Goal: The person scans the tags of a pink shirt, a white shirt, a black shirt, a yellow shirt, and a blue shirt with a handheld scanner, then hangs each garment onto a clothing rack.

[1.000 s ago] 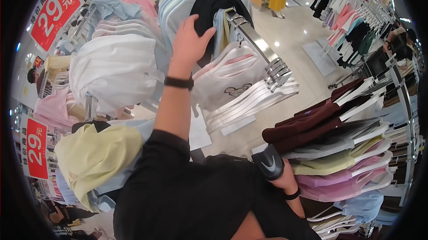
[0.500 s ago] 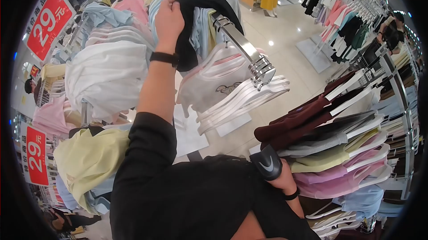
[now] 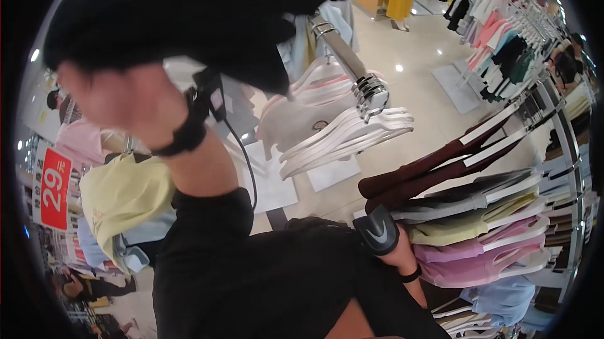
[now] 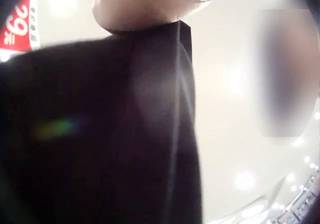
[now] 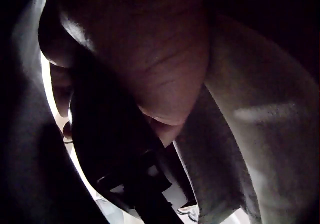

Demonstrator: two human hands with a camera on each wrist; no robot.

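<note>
A black garment (image 3: pixel 189 18) is raised high across the upper left of the head view, blurred. My left hand (image 3: pixel 129 103) grips it from below. In the left wrist view, a fingertip (image 4: pixel 150 6) presses against the dark cloth, which has a straight folded edge. Low at my side, my right hand (image 3: pixel 402 255) holds a dark grey rounded item (image 3: pixel 379 230) with a pale swoosh. The right wrist view is very dark; there the palm and fingers (image 5: pixel 160 94) wrap round something black with a strap.
Ahead, a metal rail (image 3: pixel 343 56) carries white hangers (image 3: pixel 352 141) and pale tops. Maroon (image 3: pixel 415 181), grey, green and pink clothes hang on my right. A yellow-green garment (image 3: pixel 129 194) lies on my left beside a red price sign (image 3: pixel 55 188). Another rack (image 3: pixel 497 30) stands far right.
My left hand has taken hold of the black garment, which was draped over the rail, and lifted it up and leftward off it. The right hand has stayed put.
</note>
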